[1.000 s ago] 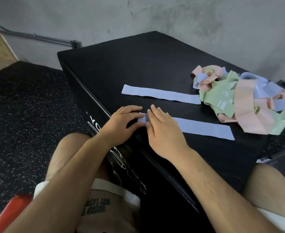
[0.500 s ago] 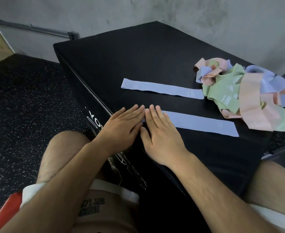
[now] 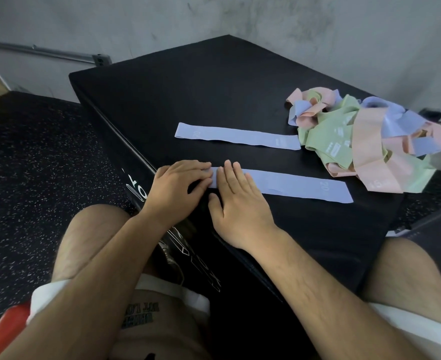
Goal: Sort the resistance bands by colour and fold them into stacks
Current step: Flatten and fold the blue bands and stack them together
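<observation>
- Hands meet at the near edge of the box (image 3: 188, 87): left hand (image 3: 180, 184), flat moments ago, now pinches the end of the nearer blue band (image 3: 292, 184).
- Right hand (image 3: 240, 201) presses it, fingers straight.
- Folding seems underway.

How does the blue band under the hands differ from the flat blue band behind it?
The near band is held at its left end, the left hand pinching, the right hand pressing; the far band lies untouched. The far band reaches the pile; the near band stops short of it. Both are blue, flat and marked 20.
</observation>
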